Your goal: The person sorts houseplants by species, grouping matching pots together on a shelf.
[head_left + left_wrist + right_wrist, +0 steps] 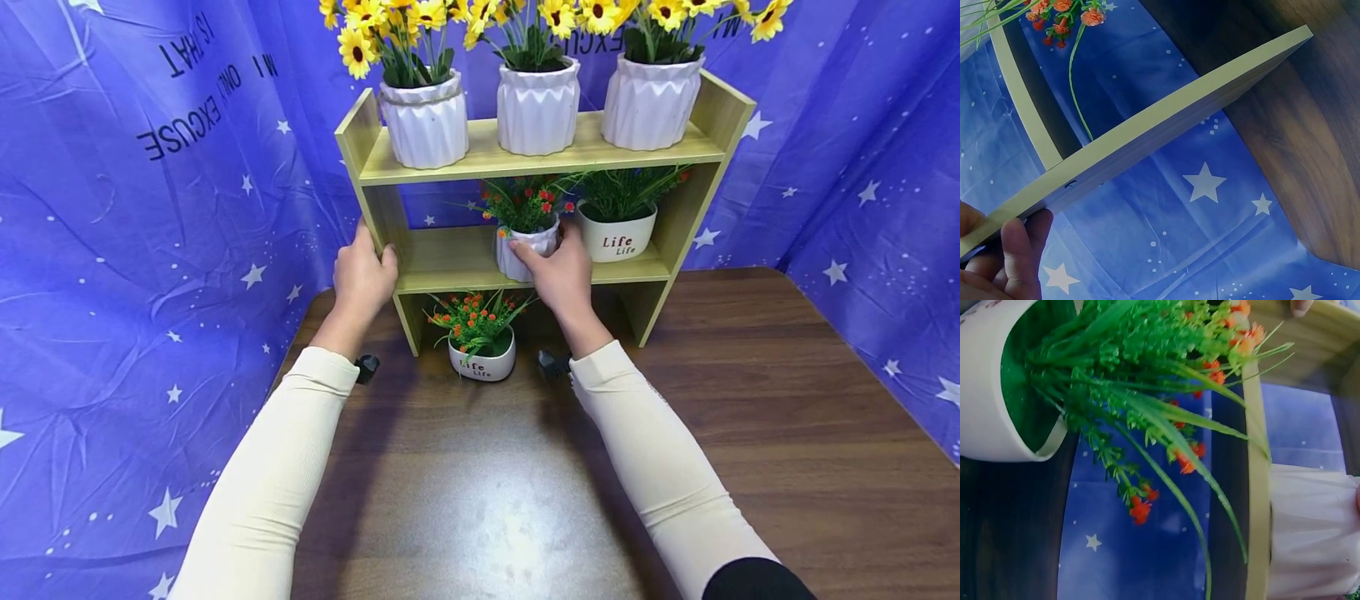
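Observation:
My left hand [363, 271] grips the left side panel [1166, 115] of a light wooden shelf, thumb on the inner side and fingers around the outside. On the middle board my right hand [564, 271] holds a small white ribbed pot [514, 254] with red flowers [528, 200], its thumb across the front. Just right of that hand stands a white oval "Life" pot [618, 237] of green grass. Below, a second "Life" pot [483, 365] with orange-red flowers [1188, 459] sits on the table, under the shelf's front edge.
Three white pleated pots [536, 108] of yellow sunflowers line the top board [480, 154]. The shelf stands on a brown wooden table [750, 400]. A blue star-printed cloth [150, 333] hangs behind and along both sides.

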The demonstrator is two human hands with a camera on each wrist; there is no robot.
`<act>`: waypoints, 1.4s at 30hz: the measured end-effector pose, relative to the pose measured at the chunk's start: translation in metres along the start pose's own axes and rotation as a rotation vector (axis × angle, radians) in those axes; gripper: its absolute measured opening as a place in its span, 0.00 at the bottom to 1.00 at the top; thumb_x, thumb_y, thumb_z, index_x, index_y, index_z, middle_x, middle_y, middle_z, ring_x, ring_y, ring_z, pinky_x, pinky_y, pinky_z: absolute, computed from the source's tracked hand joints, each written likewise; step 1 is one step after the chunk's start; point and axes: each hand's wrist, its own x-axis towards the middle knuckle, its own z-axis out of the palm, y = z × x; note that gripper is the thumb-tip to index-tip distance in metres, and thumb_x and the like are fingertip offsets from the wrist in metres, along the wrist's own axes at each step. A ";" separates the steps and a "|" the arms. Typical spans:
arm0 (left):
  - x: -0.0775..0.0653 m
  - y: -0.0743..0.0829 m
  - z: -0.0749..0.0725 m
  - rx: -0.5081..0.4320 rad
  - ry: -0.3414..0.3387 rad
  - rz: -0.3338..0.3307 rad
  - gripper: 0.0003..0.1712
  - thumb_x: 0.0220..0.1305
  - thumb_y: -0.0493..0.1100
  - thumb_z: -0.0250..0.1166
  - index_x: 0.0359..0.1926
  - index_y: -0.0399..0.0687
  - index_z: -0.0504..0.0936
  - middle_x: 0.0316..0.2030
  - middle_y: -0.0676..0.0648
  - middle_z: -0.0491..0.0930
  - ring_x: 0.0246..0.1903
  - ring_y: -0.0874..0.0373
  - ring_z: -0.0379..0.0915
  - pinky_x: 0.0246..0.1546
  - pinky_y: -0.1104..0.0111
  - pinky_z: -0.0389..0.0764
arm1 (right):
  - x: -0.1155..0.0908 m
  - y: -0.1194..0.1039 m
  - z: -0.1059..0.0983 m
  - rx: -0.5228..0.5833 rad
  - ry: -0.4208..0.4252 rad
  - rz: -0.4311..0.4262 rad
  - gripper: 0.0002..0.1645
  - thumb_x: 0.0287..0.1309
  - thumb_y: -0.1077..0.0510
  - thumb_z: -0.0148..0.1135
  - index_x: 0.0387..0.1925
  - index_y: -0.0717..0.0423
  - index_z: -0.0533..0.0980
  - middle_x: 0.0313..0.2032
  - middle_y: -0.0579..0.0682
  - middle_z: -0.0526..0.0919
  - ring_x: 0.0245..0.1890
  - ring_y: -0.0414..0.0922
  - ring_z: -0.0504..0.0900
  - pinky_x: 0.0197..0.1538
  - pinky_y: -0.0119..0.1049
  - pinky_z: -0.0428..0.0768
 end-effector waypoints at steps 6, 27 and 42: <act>0.001 0.000 0.000 0.004 0.008 0.009 0.25 0.69 0.45 0.56 0.64 0.44 0.67 0.45 0.27 0.81 0.47 0.28 0.77 0.43 0.40 0.74 | 0.013 0.002 0.002 -0.132 0.018 -0.023 0.45 0.50 0.44 0.75 0.63 0.60 0.67 0.55 0.58 0.79 0.55 0.52 0.78 0.57 0.46 0.72; -0.001 -0.003 0.002 -0.010 0.028 0.026 0.25 0.68 0.43 0.58 0.63 0.43 0.68 0.44 0.26 0.81 0.45 0.27 0.77 0.42 0.40 0.74 | -0.001 0.015 -0.012 -0.152 0.063 -0.095 0.37 0.59 0.47 0.68 0.62 0.66 0.69 0.56 0.63 0.78 0.57 0.55 0.76 0.59 0.47 0.71; -0.003 -0.003 0.004 -0.012 -0.006 0.015 0.26 0.68 0.44 0.57 0.65 0.44 0.66 0.45 0.26 0.80 0.46 0.28 0.78 0.42 0.40 0.74 | -0.098 0.056 -0.018 0.033 0.029 -0.086 0.18 0.59 0.56 0.68 0.47 0.63 0.78 0.44 0.58 0.83 0.46 0.56 0.82 0.48 0.50 0.79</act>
